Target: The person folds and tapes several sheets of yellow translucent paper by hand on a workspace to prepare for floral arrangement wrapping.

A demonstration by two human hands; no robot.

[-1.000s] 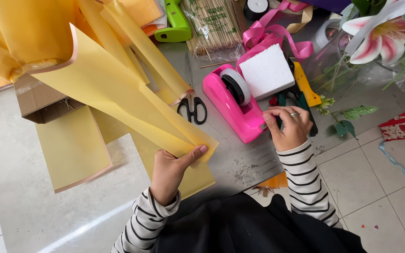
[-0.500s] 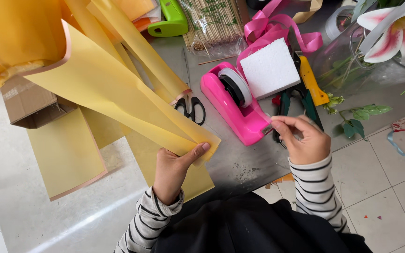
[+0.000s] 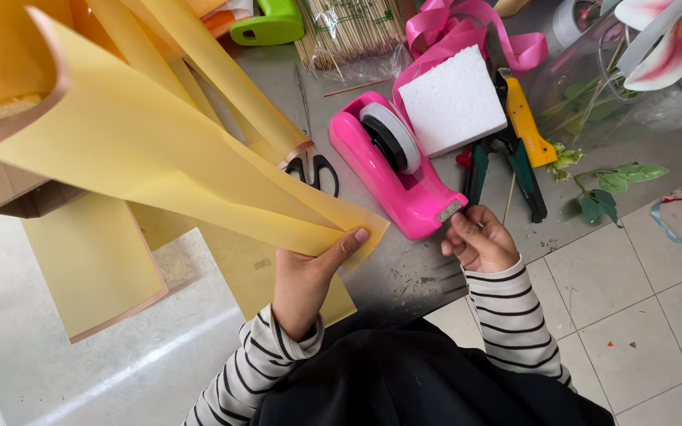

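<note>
two hands busy: the right hand point(image 3: 479, 241) has come back from the tools to the pink tape dispenser point(image 3: 400, 170) on the counter point(image 3: 404, 276), fingers pinched at its cutter, while the left hand point(image 3: 305, 276) keeps pinching the yellow paper point(image 3: 159, 158) fold shut, ready for taping.

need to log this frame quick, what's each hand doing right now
Left hand: closed, pinching the folded yellow paper sheet.
Right hand: fingers curled at the cutter end of the pink plastic tape dispenser; whether it holds tape cannot be told.
</note>
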